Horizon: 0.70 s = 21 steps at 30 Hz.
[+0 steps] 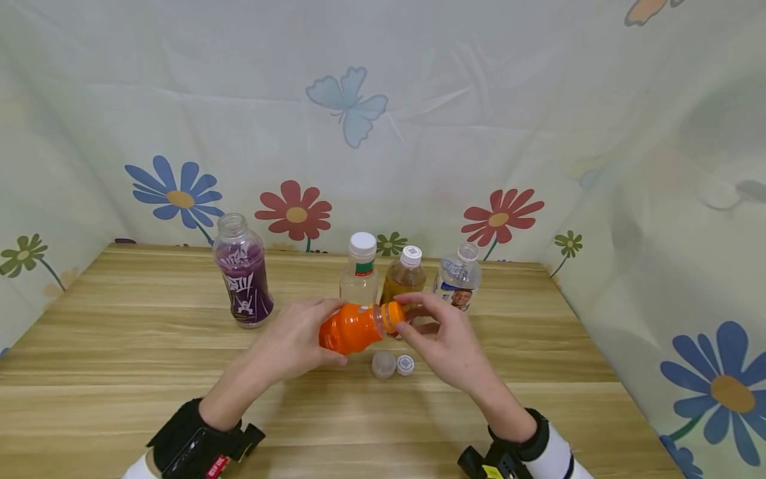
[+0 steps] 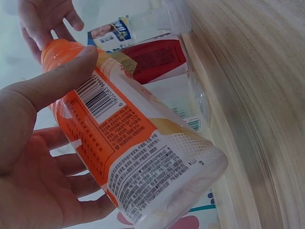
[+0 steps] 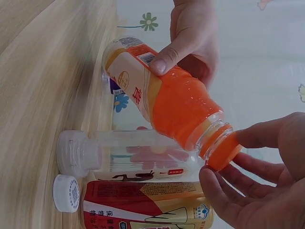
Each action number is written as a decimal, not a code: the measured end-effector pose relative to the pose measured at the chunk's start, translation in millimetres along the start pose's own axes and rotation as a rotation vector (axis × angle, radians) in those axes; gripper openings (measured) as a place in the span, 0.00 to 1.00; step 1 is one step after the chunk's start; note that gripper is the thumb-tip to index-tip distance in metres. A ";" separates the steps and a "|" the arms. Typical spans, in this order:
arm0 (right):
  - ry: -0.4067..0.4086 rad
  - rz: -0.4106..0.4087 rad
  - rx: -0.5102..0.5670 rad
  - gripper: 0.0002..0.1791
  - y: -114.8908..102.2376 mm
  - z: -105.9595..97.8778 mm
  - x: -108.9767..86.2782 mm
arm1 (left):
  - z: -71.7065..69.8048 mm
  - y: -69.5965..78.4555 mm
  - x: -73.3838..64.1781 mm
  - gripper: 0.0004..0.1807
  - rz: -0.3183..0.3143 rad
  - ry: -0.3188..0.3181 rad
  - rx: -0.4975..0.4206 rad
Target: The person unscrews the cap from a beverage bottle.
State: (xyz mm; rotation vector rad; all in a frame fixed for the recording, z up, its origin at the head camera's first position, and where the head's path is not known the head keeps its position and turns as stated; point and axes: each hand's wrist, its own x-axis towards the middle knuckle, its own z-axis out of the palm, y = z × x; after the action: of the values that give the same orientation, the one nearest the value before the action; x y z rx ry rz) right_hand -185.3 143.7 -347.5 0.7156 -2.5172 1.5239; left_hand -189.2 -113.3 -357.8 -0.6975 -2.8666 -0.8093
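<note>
My left hand (image 1: 299,336) grips an orange-labelled plastic bottle (image 1: 353,329) round its body. The bottle is tilted, its neck towards my right hand, and the left wrist view shows a barcode (image 2: 96,97) on its label. The fingers and thumb of my right hand (image 1: 445,339) pinch the orange cap (image 3: 224,151), which sits at the bottle's mouth. Whether the cap is loose, I cannot tell. On the table below lie a translucent cap (image 1: 383,364) and a small white cap (image 1: 405,364), side by side.
An uncapped purple bottle (image 1: 248,286) stands at the left. Behind my hands are a clear bottle (image 1: 359,276) with a white cap, a white-capped yellow-brown bottle (image 1: 403,276) and an uncapped clear bottle (image 1: 457,276). A flowered cloth (image 1: 419,166) hangs behind the wooden table (image 1: 149,359).
</note>
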 end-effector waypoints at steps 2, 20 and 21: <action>0.000 -0.014 0.006 0.19 -0.8 -0.1 0.9 | -0.7 -0.5 0.2 0.43 0.002 0.006 0.002; 0.036 -0.007 0.012 0.13 1.8 2.6 -1.1 | 2.8 0.2 -2.0 0.42 0.005 0.031 0.006; 0.040 -0.009 0.009 0.13 1.4 2.2 -0.7 | 2.5 0.5 -1.5 0.42 0.007 0.032 0.005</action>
State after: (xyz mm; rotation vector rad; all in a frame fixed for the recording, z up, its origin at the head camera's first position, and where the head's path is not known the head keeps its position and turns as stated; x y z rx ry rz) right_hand -184.9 142.5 -350.0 0.6896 -2.4762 1.5322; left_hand -187.5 -112.3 -360.0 -0.6878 -2.8353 -0.8053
